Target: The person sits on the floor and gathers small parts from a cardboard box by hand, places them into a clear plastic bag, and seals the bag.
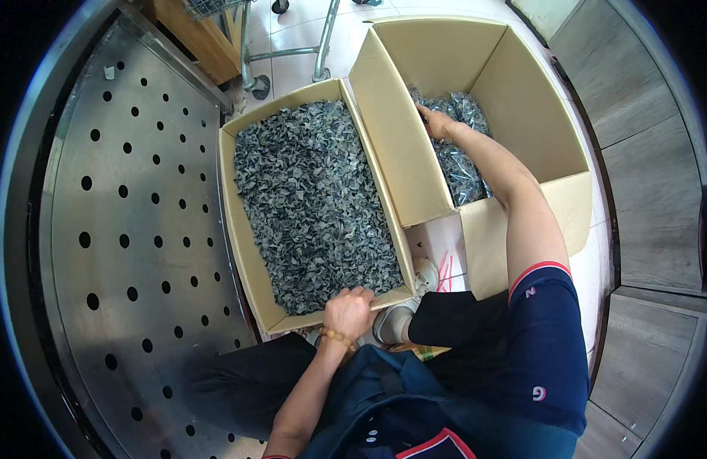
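Dark grey-green dried flakes, perhaps dried fungus or leaves, [313, 201] fill a cardboard box [233, 229] in front of me. My left hand [349, 312] is closed over the near rim of this box, and a beaded bracelet is on that wrist. To the right stands a taller open cardboard box [399, 155] with clear plastic bags of similar dark pieces [459, 172] at its bottom. My right hand [436, 121] reaches down into it, close to its left wall and touching the bags. Its fingertips are partly hidden, so their grip cannot be told.
A perforated metal panel [141, 241] runs along the left side. Beyond the boxes stands a wheeled metal frame [284, 54] beside a wooden piece [198, 40]. Grey wood-look panels [651, 201] line the right. My shoes are close to the boxes' near edges.
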Demonstrator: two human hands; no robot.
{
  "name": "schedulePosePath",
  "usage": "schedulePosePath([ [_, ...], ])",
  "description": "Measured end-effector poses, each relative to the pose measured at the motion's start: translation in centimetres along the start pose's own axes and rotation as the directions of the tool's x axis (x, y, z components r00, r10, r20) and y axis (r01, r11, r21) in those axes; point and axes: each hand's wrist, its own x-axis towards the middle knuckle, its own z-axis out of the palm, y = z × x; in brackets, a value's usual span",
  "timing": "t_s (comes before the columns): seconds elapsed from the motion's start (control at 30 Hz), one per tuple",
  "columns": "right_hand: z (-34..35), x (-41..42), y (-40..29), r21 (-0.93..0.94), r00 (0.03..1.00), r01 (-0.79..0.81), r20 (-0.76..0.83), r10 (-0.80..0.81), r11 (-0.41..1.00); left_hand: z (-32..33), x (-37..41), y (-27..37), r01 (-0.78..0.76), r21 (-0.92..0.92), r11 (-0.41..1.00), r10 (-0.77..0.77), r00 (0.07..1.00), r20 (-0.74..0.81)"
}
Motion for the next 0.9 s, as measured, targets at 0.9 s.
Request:
schedulePosePath([
  [0.9, 15.5, -50.3, 2.4, 0.582, 0.500, -0.448, -0.466, 0.730, 0.678, -0.9, -0.8, 2.0, 0.121, 0.131, 0.984, -0.130, 0.989, 0.063],
])
